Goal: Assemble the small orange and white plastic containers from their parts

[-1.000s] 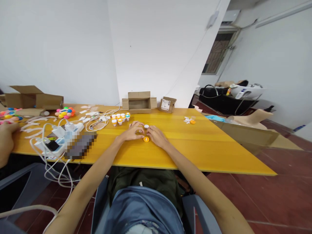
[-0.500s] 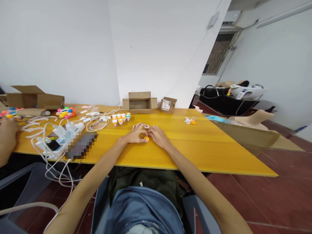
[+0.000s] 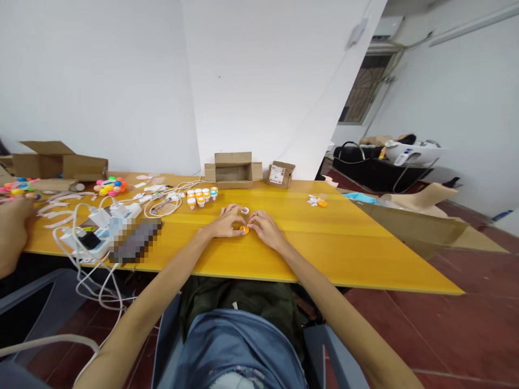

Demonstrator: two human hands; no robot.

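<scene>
My left hand (image 3: 226, 223) rests on the table, its thumb and fingers curved around a small orange round piece (image 3: 244, 230) with a white spot in the middle. My right hand (image 3: 264, 227) is just to the right, fingertips pinched together over the edge of that piece. Whatever they pinch is too small to make out. A white round cap-like piece (image 3: 245, 211) lies just beyond the fingers of both hands. Farther left stands a cluster of several small white-topped containers (image 3: 197, 198), mostly orange below, one with teal.
On the right lie small white bits (image 3: 312, 200) and an orange piece (image 3: 321, 203). An open carton (image 3: 233, 174) and a smaller box (image 3: 279, 175) stand by the wall. A power strip (image 3: 103, 237), cables and a blurred-out dark object (image 3: 135, 240) occupy the left. Another person's hand (image 3: 14, 227) is at far left.
My right hand's fingertips have shifted slightly and are pinched closer over the orange piece. My left hand stays in place around it.
</scene>
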